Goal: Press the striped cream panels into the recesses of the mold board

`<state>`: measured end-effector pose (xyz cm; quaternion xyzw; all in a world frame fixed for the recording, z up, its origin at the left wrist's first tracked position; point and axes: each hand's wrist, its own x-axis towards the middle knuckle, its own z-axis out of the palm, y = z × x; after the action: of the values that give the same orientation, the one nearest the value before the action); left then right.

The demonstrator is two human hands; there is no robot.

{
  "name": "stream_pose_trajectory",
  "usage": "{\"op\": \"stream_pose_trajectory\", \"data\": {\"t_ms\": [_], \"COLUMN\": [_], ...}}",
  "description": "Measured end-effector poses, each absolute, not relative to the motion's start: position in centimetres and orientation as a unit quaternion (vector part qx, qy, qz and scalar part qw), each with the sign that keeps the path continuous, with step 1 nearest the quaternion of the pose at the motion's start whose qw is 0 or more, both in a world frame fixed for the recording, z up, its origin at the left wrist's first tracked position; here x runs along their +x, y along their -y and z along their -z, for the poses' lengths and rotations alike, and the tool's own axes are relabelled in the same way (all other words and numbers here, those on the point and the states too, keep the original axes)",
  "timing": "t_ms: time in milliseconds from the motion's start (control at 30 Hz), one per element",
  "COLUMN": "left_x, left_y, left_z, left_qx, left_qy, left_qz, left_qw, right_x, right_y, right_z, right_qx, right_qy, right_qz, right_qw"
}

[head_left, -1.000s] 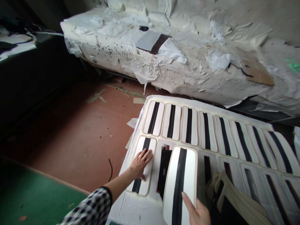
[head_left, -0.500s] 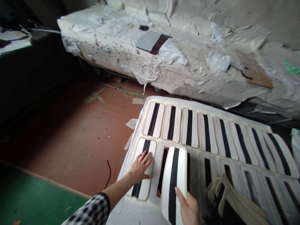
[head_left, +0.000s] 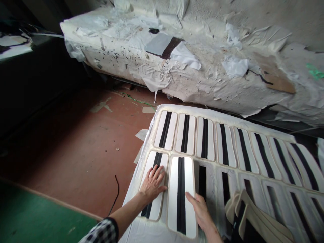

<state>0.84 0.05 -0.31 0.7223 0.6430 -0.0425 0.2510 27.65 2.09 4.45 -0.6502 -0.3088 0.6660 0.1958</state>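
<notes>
My left hand (head_left: 153, 183) lies flat, fingers spread, on a white rounded panel with a black stripe (head_left: 157, 204) at the near left of the cloth-covered table (head_left: 129, 221). Just right of it is a second striped panel (head_left: 173, 192), gripped at its right edge by my right hand (head_left: 199, 207), thumb on top. A row of similar striped panels (head_left: 205, 138) fills the far side of the table. Dark slots (head_left: 201, 182) show in the cloth to the right of the held panel.
Several beige-edged pieces (head_left: 260, 216) stand bunched at the near right. Behind the table runs a long bench (head_left: 121, 64) draped in stained white sheeting, with scraps and cardboard (head_left: 280, 79). Reddish floor (head_left: 101, 162) lies to the left, with a black cord (head_left: 116, 192).
The panel in my right hand has moved left and away from me, lining up beside the left panel. It covers the slot seen there earlier. My left hand has barely shifted.
</notes>
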Motion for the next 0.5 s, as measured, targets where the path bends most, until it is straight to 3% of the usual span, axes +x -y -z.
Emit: {"op": "stream_pose_trajectory", "data": {"t_ms": [500], "left_x": [2.5], "left_y": [0.7], "left_z": [1.7], "left_qx": [0.701], "left_qy": [-0.682], "left_qz": [-0.019], "left_qw": [0.210], "right_x": [25.0], "right_y": [-1.6], "right_z": [-2.8], "right_qx": [-0.718], "right_qy": [0.213], "right_qz": [-0.618], "right_qw": [0.240]}}
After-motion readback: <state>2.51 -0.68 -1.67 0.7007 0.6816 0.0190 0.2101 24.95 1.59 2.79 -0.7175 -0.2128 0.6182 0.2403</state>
